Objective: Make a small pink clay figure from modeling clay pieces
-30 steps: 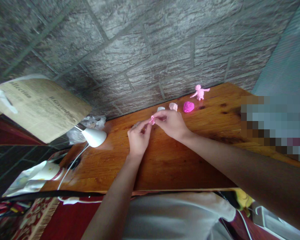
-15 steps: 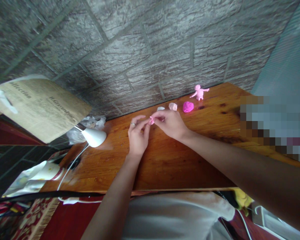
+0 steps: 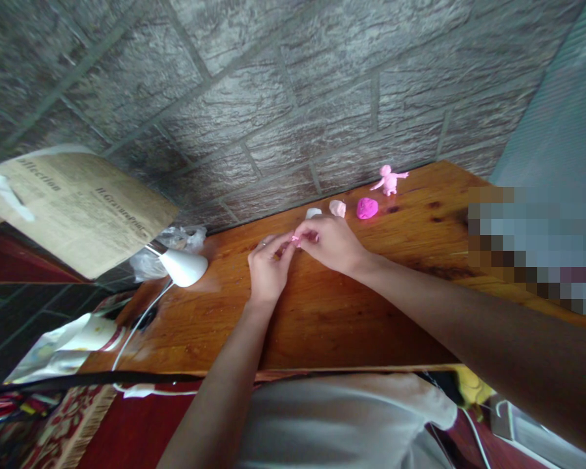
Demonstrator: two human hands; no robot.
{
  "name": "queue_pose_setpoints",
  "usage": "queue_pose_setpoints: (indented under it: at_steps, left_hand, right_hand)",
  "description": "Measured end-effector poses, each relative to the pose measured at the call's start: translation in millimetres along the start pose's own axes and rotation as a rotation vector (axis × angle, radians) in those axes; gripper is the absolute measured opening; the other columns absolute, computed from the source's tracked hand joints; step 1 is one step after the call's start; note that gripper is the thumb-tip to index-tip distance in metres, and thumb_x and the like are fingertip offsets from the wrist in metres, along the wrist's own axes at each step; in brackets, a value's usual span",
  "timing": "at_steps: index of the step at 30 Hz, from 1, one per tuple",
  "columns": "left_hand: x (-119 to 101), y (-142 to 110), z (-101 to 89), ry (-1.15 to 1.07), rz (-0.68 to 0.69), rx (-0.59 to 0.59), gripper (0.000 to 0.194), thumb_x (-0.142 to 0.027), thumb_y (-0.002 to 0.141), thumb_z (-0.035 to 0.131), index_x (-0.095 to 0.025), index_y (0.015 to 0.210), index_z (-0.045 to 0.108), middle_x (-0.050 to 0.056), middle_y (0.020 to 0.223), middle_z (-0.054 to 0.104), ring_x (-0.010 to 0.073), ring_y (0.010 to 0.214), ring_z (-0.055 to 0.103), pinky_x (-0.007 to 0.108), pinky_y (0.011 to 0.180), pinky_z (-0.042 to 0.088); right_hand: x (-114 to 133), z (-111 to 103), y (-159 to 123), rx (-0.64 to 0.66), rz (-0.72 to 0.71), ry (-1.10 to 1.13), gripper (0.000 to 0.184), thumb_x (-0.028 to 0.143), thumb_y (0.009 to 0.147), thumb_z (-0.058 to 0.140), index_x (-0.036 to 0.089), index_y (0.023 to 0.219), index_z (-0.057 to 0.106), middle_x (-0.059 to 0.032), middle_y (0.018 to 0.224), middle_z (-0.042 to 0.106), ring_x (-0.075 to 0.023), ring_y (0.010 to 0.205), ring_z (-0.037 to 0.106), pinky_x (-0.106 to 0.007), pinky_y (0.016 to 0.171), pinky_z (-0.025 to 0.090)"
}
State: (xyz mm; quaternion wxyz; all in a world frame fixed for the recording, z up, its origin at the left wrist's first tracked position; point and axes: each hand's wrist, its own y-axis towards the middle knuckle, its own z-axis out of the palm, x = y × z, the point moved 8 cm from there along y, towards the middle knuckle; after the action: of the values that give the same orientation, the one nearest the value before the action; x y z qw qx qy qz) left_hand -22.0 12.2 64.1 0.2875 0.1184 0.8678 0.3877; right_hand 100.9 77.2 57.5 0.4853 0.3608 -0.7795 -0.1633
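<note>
Between the fingertips of both hands is a small piece of pink modelling clay (image 3: 296, 240), mostly covered by the fingers. My left hand (image 3: 267, 266) pinches it from the left, a ring on one finger. From the right, my right hand (image 3: 333, 242) grips it between thumb and forefinger. Just behind the hands lie a white lump of clay (image 3: 314, 213), partly hidden, a pale pink lump (image 3: 338, 208) and a bright magenta lump (image 3: 367, 208). Farther back on the right, a pink clay figure (image 3: 389, 182) stands upright with its arms spread.
The wooden table (image 3: 215, 326) runs along a stone-patterned wall (image 3: 293, 91). On the left are a white lamp (image 3: 184, 268) with its cable, a crumpled plastic bag (image 3: 185, 238), a printed paper shade (image 3: 78, 208) and a paper cup (image 3: 90, 333). A pixelated patch covers the right side.
The fingers of both hands have shifted slightly around the pink clay, which now shows less. My left hand's raised finger has come down. The lumps and the figure stay in place.
</note>
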Motion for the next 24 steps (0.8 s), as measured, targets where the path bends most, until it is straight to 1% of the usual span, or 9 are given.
queue_pose_setpoints:
  at_steps: [2,5,8,10,13,15,18,20,24]
  left_hand:
    - [1,0,-0.6,-0.008,-0.005,-0.008,0.015,-0.022,0.087,0.070,-0.022,0.099,0.079,0.004,0.085,0.077,0.0137,0.070,0.068,0.026,0.071,0.055]
    - [7,-1,-0.5,-0.018,-0.050,-0.017,0.013,-0.025,0.087,0.071,-0.022,0.097,0.079,0.004,0.085,0.077,0.0138,0.068,0.068,0.026,0.069,0.055]
    - [8,-2,-0.9,-0.010,-0.092,-0.022,0.013,-0.028,0.087,0.071,-0.022,0.095,0.079,0.004,0.083,0.077,0.0141,0.068,0.068,0.026,0.067,0.055]
    - [7,-1,-3.4,0.012,-0.111,-0.045,0.012,-0.029,0.087,0.071,-0.022,0.092,0.079,0.004,0.084,0.077,0.0149,0.072,0.070,0.026,0.067,0.055]
    - [4,1,-9.6,0.042,-0.130,-0.106,0.012,-0.031,0.086,0.072,-0.022,0.088,0.080,0.006,0.095,0.078,0.0152,0.077,0.071,0.025,0.068,0.056]
    - [3,1,-10.8,0.048,-0.139,-0.114,0.013,-0.032,0.086,0.072,-0.022,0.085,0.080,0.005,0.094,0.079,0.0151,0.075,0.071,0.026,0.068,0.056]
    - [4,1,-10.2,0.042,-0.172,-0.100,0.017,-0.035,0.087,0.071,-0.021,0.083,0.079,0.003,0.081,0.079,0.0147,0.065,0.070,0.026,0.066,0.056]
    - [5,0,-10.9,0.042,-0.187,-0.110,0.018,-0.036,0.087,0.071,-0.021,0.083,0.079,0.003,0.078,0.078,0.0142,0.061,0.069,0.025,0.063,0.056]
    - [6,-1,-10.6,0.054,-0.175,-0.128,0.014,-0.033,0.086,0.072,-0.021,0.085,0.079,0.003,0.079,0.079,0.0151,0.064,0.071,0.025,0.065,0.057]
  right_hand:
    - [0,-1,0,-0.004,0.019,0.022,0.010,0.011,0.083,0.068,0.018,0.087,0.074,-0.0046,0.085,0.078,-0.0169,0.078,0.072,-0.027,0.074,0.052]
    - [-3,-1,0,0.001,0.080,0.108,0.014,0.013,0.084,0.070,0.017,0.097,0.072,-0.0061,0.091,0.080,-0.0177,0.081,0.075,-0.028,0.077,0.055]
    - [-5,0,0,0.009,0.111,0.169,0.014,0.013,0.084,0.070,0.017,0.097,0.071,-0.0068,0.093,0.080,-0.0183,0.085,0.076,-0.029,0.080,0.057]
    - [-6,1,0,0.007,0.113,0.188,0.015,0.012,0.084,0.070,0.017,0.097,0.071,-0.0063,0.093,0.080,-0.0183,0.086,0.076,-0.029,0.082,0.057]
    - [-5,2,0,0.000,0.103,0.197,0.014,0.012,0.085,0.069,0.017,0.097,0.072,-0.0054,0.091,0.080,-0.0180,0.086,0.077,-0.028,0.081,0.057]
    - [-6,1,0,-0.010,0.107,0.197,0.012,0.014,0.085,0.069,0.017,0.097,0.072,-0.0057,0.092,0.080,-0.0181,0.087,0.077,-0.028,0.081,0.057]
    - [-7,1,-1,-0.014,0.133,0.195,0.008,0.016,0.085,0.069,0.017,0.091,0.074,-0.0062,0.094,0.080,-0.0185,0.088,0.076,-0.027,0.080,0.057]
    - [-7,3,-2,0.003,0.148,0.210,0.007,0.016,0.085,0.068,0.018,0.086,0.075,-0.0052,0.092,0.080,-0.0180,0.086,0.076,-0.026,0.079,0.057]
    - [-5,7,-4,0.060,0.150,0.244,0.014,0.018,0.087,0.066,0.019,0.078,0.077,-0.0025,0.084,0.080,-0.0161,0.082,0.075,-0.025,0.077,0.056]
